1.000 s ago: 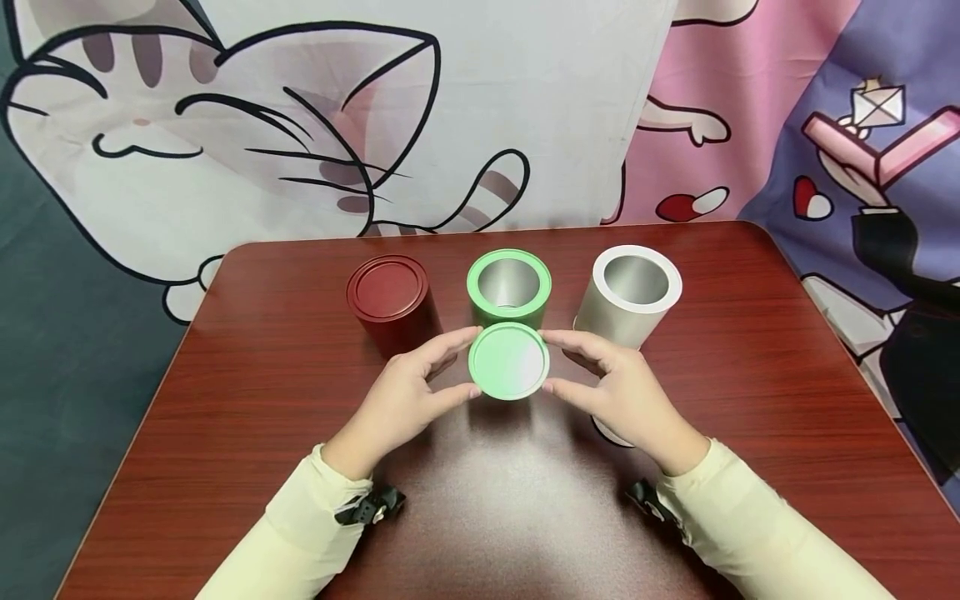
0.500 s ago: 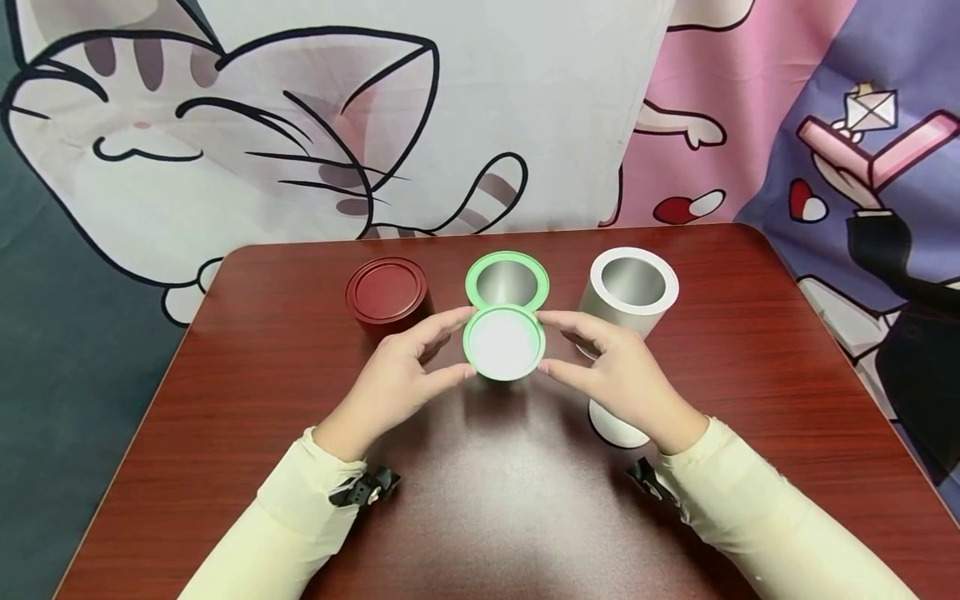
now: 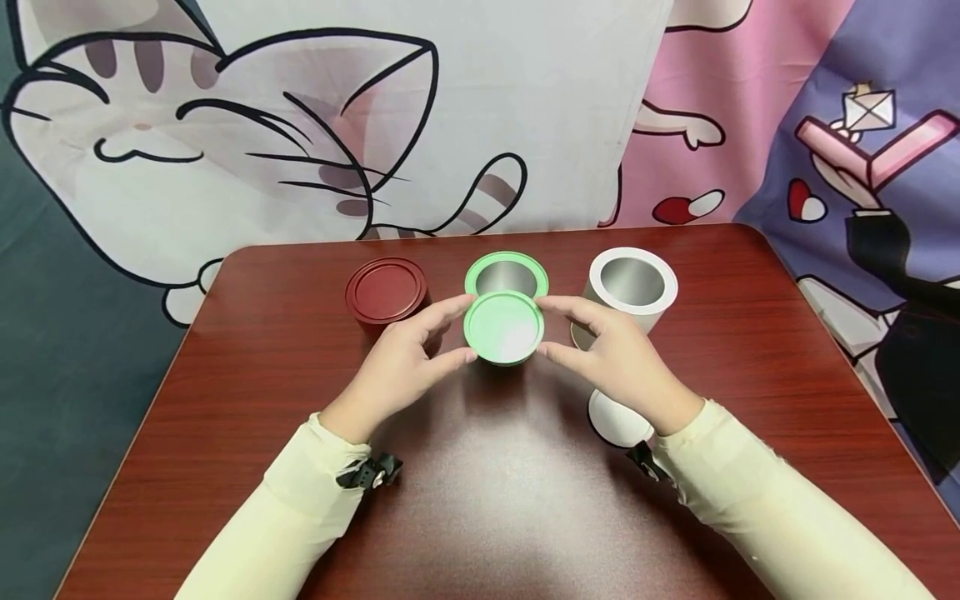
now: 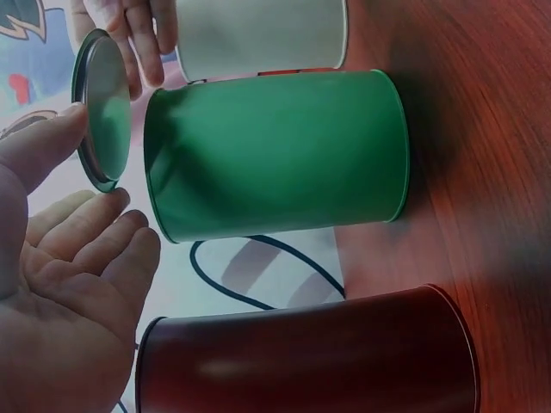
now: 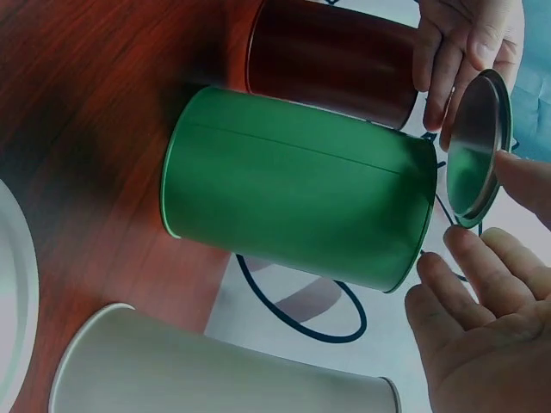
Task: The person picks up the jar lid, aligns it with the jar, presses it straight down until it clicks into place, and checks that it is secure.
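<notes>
My left hand and right hand hold a round green lid between them, thumbs and fingertips at its opposite edges. In the head view the lid overlaps the near part of the green can's rim. That can stands upright with its top uncovered and a silvery inside. Both wrist views show the lid slightly apart from the top of the green can, its metal underside facing the can.
A dark red can with its lid on stands left of the green one. To the right is an uncovered white can. A white lid lies on the brown table under my right wrist. A printed cloth hangs behind the table.
Both hands have carried the green lid away from me toward the green can, and it covers more of the can's rim in view. More of the white lid shows now. The cans have stayed put.
</notes>
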A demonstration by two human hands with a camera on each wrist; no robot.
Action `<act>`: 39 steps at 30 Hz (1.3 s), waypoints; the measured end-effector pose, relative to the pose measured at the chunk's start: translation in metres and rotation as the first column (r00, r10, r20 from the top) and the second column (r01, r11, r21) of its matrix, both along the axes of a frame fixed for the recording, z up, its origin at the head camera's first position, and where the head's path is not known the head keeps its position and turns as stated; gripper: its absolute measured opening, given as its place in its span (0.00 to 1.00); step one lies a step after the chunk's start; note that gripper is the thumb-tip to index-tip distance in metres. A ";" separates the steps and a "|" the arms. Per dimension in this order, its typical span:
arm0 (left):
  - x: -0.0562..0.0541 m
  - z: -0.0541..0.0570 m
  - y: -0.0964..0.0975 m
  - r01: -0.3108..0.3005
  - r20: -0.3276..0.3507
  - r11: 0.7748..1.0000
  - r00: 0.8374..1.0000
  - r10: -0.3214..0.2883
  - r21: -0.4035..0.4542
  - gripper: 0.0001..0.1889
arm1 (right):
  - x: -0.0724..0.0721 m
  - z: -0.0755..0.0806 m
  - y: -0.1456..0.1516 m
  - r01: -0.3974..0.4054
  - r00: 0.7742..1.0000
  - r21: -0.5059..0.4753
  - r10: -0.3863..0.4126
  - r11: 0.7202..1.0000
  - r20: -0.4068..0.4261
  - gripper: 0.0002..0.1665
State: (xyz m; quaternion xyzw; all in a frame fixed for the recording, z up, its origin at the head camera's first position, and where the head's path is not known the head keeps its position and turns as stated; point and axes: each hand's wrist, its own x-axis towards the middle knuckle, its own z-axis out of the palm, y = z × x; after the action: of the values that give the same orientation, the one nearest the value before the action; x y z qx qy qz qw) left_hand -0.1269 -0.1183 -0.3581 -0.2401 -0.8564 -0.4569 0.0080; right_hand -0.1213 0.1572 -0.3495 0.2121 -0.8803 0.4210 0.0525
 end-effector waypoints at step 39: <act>-0.032 -0.003 0.013 -0.097 -0.067 0.993 0.993 0.092 -0.070 0.35 | -0.027 0.006 -0.010 0.112 0.992 0.137 -0.102 0.984 -0.076 0.32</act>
State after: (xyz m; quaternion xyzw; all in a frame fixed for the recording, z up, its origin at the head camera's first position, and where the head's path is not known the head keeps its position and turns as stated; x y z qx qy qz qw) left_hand -0.1593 -0.1053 -0.3614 -0.2138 -0.8824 -0.4163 0.0482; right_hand -0.1487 0.1468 -0.3438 0.1823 -0.9156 0.3468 0.0902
